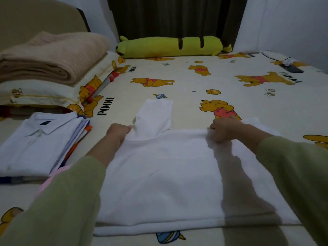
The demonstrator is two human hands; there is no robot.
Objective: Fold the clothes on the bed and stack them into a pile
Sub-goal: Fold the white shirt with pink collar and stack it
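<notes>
Pinching the far edge of the white shirt (pixel 165 174) spread flat on the bed (pixel 177 77), the left hand (pixel 118 133) has its grip closed on cloth beside the one sleeve that sticks out, and the right hand (pixel 224 129) has its grip bunched shut on the opposite shoulder; pull unevenly from here and the fold could skew or the loose sleeve crumple under. Counting from the head view: one shirt in work, one pile of folded clothes (pixel 40 144) to the left with a collared shirt on top, two hands, one folded blanket (pixel 53 55), one green plush (pixel 170 47)
</notes>
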